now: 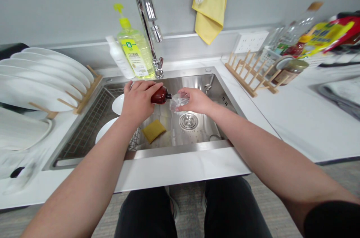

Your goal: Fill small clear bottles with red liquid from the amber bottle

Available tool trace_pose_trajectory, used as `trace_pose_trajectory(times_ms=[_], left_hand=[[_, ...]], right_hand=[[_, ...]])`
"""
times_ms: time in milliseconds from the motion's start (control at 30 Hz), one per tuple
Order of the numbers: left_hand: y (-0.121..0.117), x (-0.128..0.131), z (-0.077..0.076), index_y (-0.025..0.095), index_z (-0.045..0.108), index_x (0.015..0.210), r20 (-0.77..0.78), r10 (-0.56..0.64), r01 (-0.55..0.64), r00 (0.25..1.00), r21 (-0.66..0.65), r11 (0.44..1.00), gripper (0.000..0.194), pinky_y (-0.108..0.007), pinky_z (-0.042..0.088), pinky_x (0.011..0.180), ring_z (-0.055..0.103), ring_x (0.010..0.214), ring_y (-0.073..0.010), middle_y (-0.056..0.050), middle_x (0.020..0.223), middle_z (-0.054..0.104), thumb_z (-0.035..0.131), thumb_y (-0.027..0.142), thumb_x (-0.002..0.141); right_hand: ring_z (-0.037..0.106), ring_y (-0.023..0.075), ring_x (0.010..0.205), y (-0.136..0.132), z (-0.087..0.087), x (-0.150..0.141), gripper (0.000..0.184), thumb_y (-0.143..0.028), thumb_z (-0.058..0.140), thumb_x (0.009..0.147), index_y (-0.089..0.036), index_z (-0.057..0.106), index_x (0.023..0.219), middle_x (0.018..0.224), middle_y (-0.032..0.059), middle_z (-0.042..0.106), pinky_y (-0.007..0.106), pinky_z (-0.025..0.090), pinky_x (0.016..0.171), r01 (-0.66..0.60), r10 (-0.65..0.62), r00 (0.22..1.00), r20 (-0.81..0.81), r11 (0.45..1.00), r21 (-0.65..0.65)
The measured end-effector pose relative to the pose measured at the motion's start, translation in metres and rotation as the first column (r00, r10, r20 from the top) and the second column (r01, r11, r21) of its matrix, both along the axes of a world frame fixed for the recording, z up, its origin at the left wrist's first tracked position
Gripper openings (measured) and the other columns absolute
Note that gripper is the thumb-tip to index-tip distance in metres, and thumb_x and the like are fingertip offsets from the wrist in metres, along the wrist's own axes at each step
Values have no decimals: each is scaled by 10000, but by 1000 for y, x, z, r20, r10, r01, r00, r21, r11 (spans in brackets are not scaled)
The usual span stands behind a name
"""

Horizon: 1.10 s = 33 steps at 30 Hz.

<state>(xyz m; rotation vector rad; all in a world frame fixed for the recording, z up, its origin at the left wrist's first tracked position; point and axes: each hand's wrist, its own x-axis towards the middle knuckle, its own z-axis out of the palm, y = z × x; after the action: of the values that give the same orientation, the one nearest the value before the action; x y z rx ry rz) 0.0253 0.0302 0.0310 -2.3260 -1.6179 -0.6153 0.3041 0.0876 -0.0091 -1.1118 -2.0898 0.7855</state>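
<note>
Over the steel sink, my left hand is wrapped round a dark red-brown bottle that lies tilted on its side. Its dark narrow mouth points right, at a small clear plastic or glass cup. My right hand grips that cup, with thumb and fingers around it. Whether liquid passes between the two I cannot make out. Below them, a yellow sponge lies on the sink floor, left of the round drain. White dishes rest on the wire rack, partly hidden by my left arm.
Behind the sink stand a chrome faucet, a green dish soap bottle and a white bottle. White plates fill a wooden rack at left. An unfilled wooden rack, jars and bottles stand at right. A yellow cloth hangs above.
</note>
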Motion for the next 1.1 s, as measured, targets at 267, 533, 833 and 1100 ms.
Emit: trace_pose_trajectory(times_ms=[267, 533, 833, 1100], left_hand=[[1, -1, -1, 386, 675, 1628, 24, -21, 21, 999, 15, 1000, 762, -669, 255, 1342, 592, 1469, -414, -89, 1568, 737, 718, 142, 907], [2, -1, -3, 388, 687, 1620, 36, -33, 32, 999, 35, 999, 743, -674, 256, 1337, 603, 1453, -413, -89, 1547, 746, 712, 137, 921], [3, -2, -5, 383, 687, 1619, 46, -37, 35, 998, 35, 999, 747, -663, 248, 1340, 598, 1452, -413, -90, 1552, 740, 732, 148, 912], [4, -1, -4, 360, 688, 1618, 34, -23, 22, 999, 20, 1000, 740, -634, 265, 1331, 592, 1460, -404, -95, 1555, 730, 730, 151, 909]], right_hand=[[799, 302, 1035, 3, -4, 1, 666, -497, 1067, 676, -236, 804, 1229, 1149, 55, 849, 415, 600, 931, -14, 14, 1000, 0, 1000, 15], [795, 297, 1015, 3, -4, 0, 647, -488, 1071, 670, -244, 808, 1209, 1119, 39, 845, 412, 599, 921, -9, 9, 1000, 6, 1000, 25], [794, 295, 1008, 3, -5, 0, 660, -490, 1071, 671, -240, 806, 1222, 1127, 43, 847, 407, 593, 906, -9, 9, 1000, 1, 1000, 22], [791, 298, 1012, 4, -5, 1, 656, -515, 1067, 666, -238, 811, 1203, 1125, 46, 847, 420, 598, 916, -18, 18, 1000, -13, 1000, 12]])
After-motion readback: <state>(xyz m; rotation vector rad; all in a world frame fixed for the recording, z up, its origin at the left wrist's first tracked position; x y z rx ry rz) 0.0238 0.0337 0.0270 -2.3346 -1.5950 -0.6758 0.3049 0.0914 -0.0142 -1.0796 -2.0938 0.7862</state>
